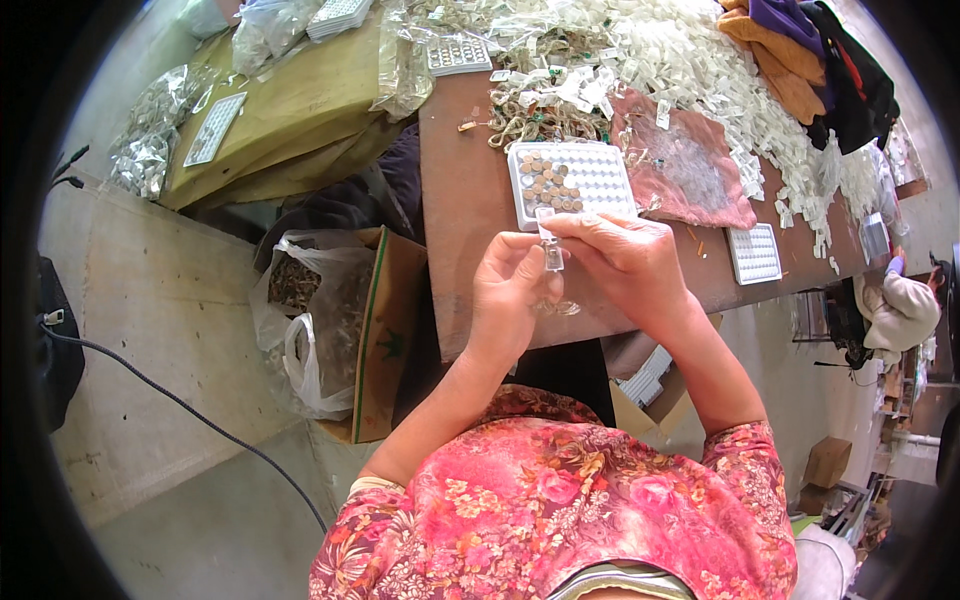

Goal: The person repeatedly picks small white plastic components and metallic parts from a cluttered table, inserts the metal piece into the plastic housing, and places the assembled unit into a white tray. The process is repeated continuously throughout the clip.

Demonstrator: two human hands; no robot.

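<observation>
Close to the table's front edge, my left hand [510,280] and my right hand [635,262] meet at the fingertips. Between them is a small clear plastic piece [553,258] with a whitish tab [544,222] at its upper end. My right thumb and fingers pinch near the tab, while the left fingers close around the lower part. Just beyond the hands lies a white tray [605,165] with rows of small wells. Several round coppery pieces [545,180] sit in its left part. A thin clear loop or strip shows under my left fingers, too blurred to name.
Heaped white tags [660,50] cover the far table, beside tangled cords [545,115] and a reddish cloth [690,165]. Another white tray [754,254] lies at the right edge. Left of the table stands a cardboard box [372,340] with a plastic bag. A black cable [190,412] crosses the floor.
</observation>
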